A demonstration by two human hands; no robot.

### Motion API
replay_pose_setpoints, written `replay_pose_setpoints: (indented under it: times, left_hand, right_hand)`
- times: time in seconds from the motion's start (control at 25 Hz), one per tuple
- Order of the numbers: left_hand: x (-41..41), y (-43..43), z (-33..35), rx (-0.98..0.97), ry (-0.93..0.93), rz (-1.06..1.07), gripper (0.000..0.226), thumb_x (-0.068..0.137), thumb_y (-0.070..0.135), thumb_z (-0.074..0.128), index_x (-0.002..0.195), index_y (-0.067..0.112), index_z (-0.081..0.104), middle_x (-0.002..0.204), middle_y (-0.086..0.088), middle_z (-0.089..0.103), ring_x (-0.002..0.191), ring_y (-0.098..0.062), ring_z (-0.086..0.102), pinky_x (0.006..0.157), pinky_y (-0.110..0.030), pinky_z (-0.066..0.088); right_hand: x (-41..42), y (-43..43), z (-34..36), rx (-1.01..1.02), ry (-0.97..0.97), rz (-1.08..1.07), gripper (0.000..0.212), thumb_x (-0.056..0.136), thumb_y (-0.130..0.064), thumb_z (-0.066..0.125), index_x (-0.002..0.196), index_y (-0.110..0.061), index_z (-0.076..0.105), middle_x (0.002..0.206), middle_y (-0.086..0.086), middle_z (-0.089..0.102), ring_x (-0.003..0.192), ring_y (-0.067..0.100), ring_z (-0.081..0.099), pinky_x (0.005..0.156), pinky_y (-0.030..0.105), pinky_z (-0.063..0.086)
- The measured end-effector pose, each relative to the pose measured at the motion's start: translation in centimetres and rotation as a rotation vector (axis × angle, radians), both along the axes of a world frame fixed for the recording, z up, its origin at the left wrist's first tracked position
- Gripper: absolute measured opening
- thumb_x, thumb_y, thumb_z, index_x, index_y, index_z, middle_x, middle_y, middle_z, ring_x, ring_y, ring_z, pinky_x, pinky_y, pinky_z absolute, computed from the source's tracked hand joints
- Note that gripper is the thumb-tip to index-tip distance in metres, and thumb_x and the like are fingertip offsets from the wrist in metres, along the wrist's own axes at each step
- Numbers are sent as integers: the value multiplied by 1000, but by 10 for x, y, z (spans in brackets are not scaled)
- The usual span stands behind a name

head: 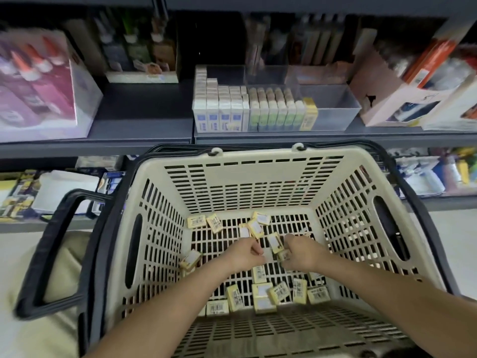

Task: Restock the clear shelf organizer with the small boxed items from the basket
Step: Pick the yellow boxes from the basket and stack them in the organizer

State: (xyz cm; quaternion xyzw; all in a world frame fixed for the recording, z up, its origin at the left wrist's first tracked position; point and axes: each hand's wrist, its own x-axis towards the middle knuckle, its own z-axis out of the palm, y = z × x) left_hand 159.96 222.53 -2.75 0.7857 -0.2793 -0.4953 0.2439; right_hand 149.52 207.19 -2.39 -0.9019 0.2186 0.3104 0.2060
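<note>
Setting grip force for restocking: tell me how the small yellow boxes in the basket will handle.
The small yellow boxes look light: the left hand seems to pinch one by fingertips. Flat faces, so probably stiff, unlikely to roll. Stood upright in the clear organizer, they may tip.

A dark shelf (144, 109) carries a clear organizer (335, 118), purple carton (38, 83), pink carton (379, 99).

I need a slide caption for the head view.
Left hand and right hand grip yellow boxes in the basket below the clear organizer.
</note>
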Motion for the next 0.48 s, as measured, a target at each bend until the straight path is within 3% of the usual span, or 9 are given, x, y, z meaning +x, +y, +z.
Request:
replay_pose_setpoints:
  times: [0.04,0.12,0.2,0.32,0.4,0.48]
  left_hand:
    - [1,-1,3,0,57,38,37,87,40,61,112,14,60,108,0,60,97,-14,58,76,-25,51]
    - [1,-1,7,-14,400,236,47,89,46,55,122,12,54,112,-3,62,102,-16,60,76,-25,53]
    - [3,1,10,-43,710,432,42,92,38,53,123,10,52,108,-8,65,102,-22,64,77,-31,57]
    - [9,8,9,-21,661,503,32,96,31,48,116,7,55,103,-12,67,95,-22,66,75,-30,57]
    - [18,12,10,-12,583,567,29,97,28,46,112,6,55,99,-12,66,90,-21,65,77,-31,55]
    - [28,17,9,-41,595,667,29,98,23,47,118,3,51,93,-12,63,83,-20,62,84,-36,54]
  right_hand:
    - [4,6,3,100,-72,-74,33,72,-46,66,87,-24,47,75,-9,56,65,5,53,46,20,35]
    - [11,21,9,284,-198,-192,34,71,-46,71,87,-28,48,75,-10,58,65,1,55,50,17,39]
    - [16,30,11,425,-264,-280,35,73,-37,74,96,-23,52,84,-2,65,74,9,64,64,25,51]
    - [20,38,9,389,-204,-285,35,77,-30,72,102,-16,53,98,4,64,89,18,63,79,32,52]
    - [20,47,5,184,-99,-69,38,80,-32,68,108,-15,50,107,2,57,94,18,59,79,31,51]
    - [19,58,0,-34,-40,200,41,82,-32,64,115,-13,47,113,5,48,92,22,57,70,31,49]
